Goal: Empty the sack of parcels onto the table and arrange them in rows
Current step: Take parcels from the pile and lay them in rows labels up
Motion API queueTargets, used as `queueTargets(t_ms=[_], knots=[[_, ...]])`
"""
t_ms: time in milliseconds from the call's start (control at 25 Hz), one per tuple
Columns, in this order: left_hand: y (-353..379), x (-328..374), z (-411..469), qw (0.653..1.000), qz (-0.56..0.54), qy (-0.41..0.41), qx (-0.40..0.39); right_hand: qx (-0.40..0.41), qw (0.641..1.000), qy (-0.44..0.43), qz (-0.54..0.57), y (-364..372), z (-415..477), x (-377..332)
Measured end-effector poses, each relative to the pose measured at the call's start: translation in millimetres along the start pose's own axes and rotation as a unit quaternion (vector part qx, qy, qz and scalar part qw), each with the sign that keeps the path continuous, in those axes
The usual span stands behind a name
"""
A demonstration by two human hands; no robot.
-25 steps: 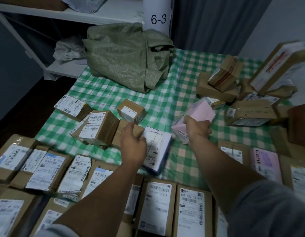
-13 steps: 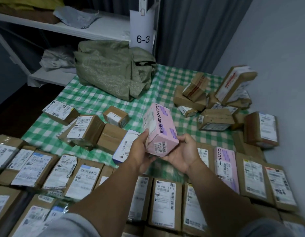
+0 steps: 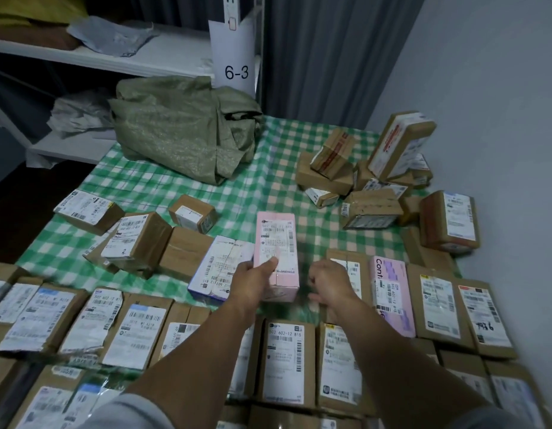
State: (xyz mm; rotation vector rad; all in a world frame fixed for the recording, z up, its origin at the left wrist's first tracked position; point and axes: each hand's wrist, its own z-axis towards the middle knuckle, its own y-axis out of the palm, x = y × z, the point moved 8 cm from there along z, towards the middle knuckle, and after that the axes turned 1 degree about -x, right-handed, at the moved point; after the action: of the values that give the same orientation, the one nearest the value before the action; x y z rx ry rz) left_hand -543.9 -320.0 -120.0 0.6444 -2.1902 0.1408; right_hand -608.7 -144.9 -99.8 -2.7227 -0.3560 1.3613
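Has flipped pink parcel (image 3: 276, 243) label-up over the gap in the row (image 3: 435, 308) — grips it with left hand (image 3: 253, 280) alone, has let go with right hand (image 3: 330, 283), fingers loosely curled, empty

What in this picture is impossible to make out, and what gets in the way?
Head view only:
1. Green sack: its folds hide whether parcels remain inside.
2. Pink box label: print too small and blurred; the left hand covers part.
3. Front boxes: cut off by the bottom edge.
4. Right hand: motion blur hides its finger pose.
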Motion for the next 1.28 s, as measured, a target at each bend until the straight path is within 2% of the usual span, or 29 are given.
queueTargets(t_ms=[80, 120, 200, 280, 440, 520, 560, 600, 680, 720, 760, 840, 920, 1000, 1120, 1280], knots=[[5, -11, 10, 0.999, 0.039, -0.006, 0.024, 0.048, 0.993, -0.021, -0.102, -26, 14, 4], [12, -15, 15, 0.999, 0.046, -0.005, 0.025, 0.046, 0.986, -0.014, -0.160, -36, 20, 5], [27, -22, 22, 0.998, 0.062, -0.006, 0.017, 0.067, 0.920, -0.050, -0.384, -53, 22, 2], [40, -26, 28, 0.995, 0.096, -0.013, 0.018, 0.064, 0.885, -0.054, -0.457, -68, 33, 6], [63, -39, 26, 0.976, 0.211, -0.052, 0.008, 0.050, 0.898, -0.048, -0.434, -81, 44, 17], [67, -47, 30, 0.974, 0.218, -0.057, 0.020, 0.041, 0.942, -0.015, -0.332, -87, 52, 26], [70, -51, 32, 0.972, 0.218, -0.082, 0.017, 0.040, 0.976, 0.022, -0.212, -89, 57, 32], [74, -47, 32, 0.956, 0.285, -0.062, 0.011, 0.048, 0.983, 0.011, -0.179, -92, 61, 35], [81, -36, 24, 0.876, 0.482, 0.002, -0.011, 0.054, 0.966, -0.015, -0.254, -91, 65, 30], [80, -32, 23, 0.857, 0.515, 0.001, 0.006, 0.045, 0.959, -0.020, -0.278, -89, 67, 29], [84, -35, 27, 0.853, 0.521, 0.010, -0.017, 0.029, 0.954, -0.021, -0.297, -87, 69, 29], [84, -36, 31, 0.865, 0.502, -0.016, -0.006, -0.002, 0.944, -0.027, -0.328, -79, 67, 25], [83, -49, 37, 0.938, 0.335, -0.087, -0.028, -0.036, 0.927, -0.026, -0.373, -74, 68, 27], [81, -46, 42, 0.935, 0.353, -0.041, 0.006, -0.050, 0.914, -0.023, -0.402, -71, 67, 29], [82, -25, 42, 0.913, 0.406, -0.013, 0.042, -0.022, 0.944, -0.019, -0.329, -83, 69, 19], [115, 34, 35, 0.911, 0.383, 0.127, 0.083, 0.060, 0.959, -0.038, -0.275, -135, 79, -21]])
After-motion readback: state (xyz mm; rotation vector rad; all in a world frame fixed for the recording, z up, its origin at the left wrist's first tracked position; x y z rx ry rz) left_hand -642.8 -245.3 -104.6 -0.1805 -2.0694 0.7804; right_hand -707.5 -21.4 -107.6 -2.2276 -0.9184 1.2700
